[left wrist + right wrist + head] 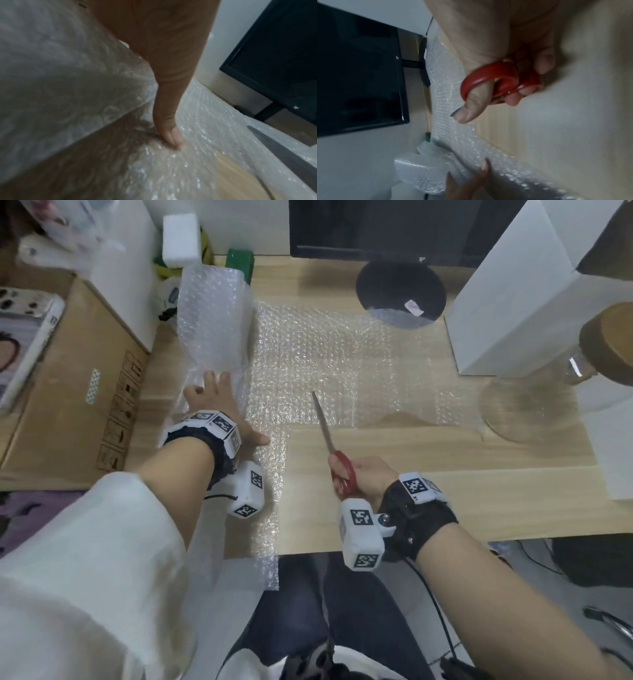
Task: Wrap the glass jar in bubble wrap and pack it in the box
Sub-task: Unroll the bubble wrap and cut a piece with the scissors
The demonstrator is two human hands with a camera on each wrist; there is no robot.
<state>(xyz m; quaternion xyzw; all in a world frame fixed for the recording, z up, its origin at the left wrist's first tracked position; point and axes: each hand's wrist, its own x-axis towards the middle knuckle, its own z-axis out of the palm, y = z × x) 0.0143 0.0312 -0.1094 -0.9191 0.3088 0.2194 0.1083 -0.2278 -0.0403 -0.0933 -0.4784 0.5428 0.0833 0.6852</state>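
A bubble wrap roll (212, 316) stands at the left of the wooden table, and its sheet (325, 361) lies unrolled to the right. My left hand (222, 402) presses flat on the roll's near end and the sheet, fingers spread; the thumb (171, 135) pushes into the wrap. My right hand (346, 470) grips red-handled scissors (323, 426), with the thumb through one loop (488, 79). Their blades look closed and point away over the sheet's near edge. The glass jar (534, 402), which has a wooden lid (609, 344), stands at the right on the sheet's end.
A tall white box (513, 302) stands behind the jar at the right. A large closed cardboard box (68, 392) fills the left side. A monitor on a round black base (400, 289) is at the back. A strip of wrap (270, 525) hangs over the table's near edge.
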